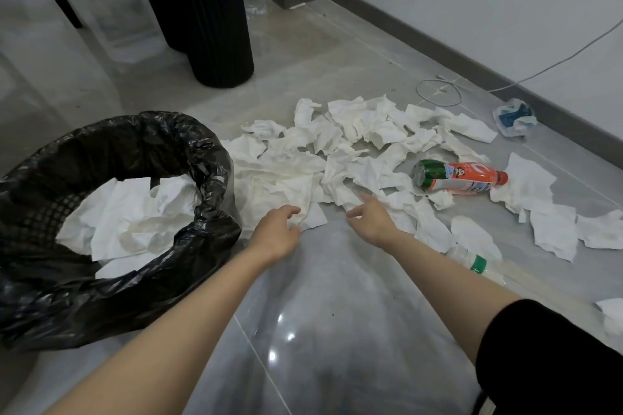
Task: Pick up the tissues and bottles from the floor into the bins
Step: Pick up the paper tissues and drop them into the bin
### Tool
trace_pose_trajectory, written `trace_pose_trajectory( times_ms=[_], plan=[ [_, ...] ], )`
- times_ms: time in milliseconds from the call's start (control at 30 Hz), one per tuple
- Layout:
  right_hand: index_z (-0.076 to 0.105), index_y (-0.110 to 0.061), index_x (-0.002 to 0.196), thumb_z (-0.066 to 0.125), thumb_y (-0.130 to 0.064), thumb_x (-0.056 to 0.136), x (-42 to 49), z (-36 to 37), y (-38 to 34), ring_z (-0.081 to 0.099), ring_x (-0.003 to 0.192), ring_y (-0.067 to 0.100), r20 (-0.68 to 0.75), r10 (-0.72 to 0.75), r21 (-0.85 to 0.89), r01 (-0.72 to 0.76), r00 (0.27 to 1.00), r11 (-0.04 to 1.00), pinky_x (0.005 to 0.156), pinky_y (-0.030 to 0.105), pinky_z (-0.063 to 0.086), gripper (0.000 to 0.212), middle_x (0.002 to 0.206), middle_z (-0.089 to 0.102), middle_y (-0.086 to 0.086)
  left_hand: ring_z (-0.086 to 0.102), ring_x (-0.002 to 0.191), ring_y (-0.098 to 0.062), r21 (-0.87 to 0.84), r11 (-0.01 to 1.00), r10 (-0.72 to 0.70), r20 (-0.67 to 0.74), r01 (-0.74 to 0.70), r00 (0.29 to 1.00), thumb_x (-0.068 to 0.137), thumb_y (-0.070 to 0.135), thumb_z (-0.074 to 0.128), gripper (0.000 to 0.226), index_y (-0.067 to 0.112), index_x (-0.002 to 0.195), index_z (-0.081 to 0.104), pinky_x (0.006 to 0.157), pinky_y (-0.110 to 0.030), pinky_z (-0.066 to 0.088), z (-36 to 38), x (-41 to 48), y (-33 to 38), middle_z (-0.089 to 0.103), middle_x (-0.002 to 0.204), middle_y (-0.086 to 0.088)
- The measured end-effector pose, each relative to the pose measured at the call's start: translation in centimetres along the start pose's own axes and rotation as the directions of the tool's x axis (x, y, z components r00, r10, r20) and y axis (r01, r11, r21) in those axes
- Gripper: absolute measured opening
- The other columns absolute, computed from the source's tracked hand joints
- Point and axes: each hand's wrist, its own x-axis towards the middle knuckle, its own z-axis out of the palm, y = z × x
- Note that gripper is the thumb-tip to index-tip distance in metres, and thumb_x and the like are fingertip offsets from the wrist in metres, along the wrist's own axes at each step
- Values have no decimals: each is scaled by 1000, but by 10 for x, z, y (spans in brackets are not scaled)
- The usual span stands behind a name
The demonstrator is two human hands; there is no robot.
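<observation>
Many crumpled white paper tissues (340, 152) lie on the shiny grey floor (337, 330) beside the round black-bagged bin (205, 158). The left hand (277, 229) curls its fingers round one tissue's edge. The right hand (371, 220) has loose, spread fingers touching tissues.

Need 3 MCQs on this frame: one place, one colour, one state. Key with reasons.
1. Where is the bin relative to the tissues on the floor?
A. right of them
B. left of them
C. behind them

2. What colour is the liner in the bin?
A. black
B. blue
C. white

3. How is the red-capped bottle placed?
A. upright
B. inside the bin
C. lying on its side

Key:
1 B, the bin sits at the left and the tissues spread to its right.
2 A, glossy black plastic drapes over the rim.
3 C, it lies flat among the tissues, cap pointing right.
</observation>
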Motion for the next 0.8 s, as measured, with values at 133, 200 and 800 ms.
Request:
trace_pose_trajectory(
  times_ms=[133,200,800],
  plan=[
    [66,-1,93,40,-2,93,13,7,-2,43,127,26,45,96,59,-98,994,993,93,24,36,26,150,32,7,48,124,-23,-11,1000,-8,2,8,1000,94,13,46,44,19,138,44,102,-29,37,1,10,0,46,140,-5],
    [61,-2,82,38,1,89,14,11,0,54,100,28,6,144,79,-144,989,986,78,30,41,24,105,59,9,47,125,-23,-14,1000,2,13,-2,1000,93,12,46,45,19,138,43,102,-29,37,3,12,4,45,141,-5],
    [55,-12,82,75,3,69,-59,-18,4,61,64,9,27,-121,438,97,992,894,67,19,49,29,71,69,4,50,113,-10,-2,965,262,94,-263,960,74,22,73,71,36,136,42,90,-19,39,15,-15,4,51,123,10]
  ],
)
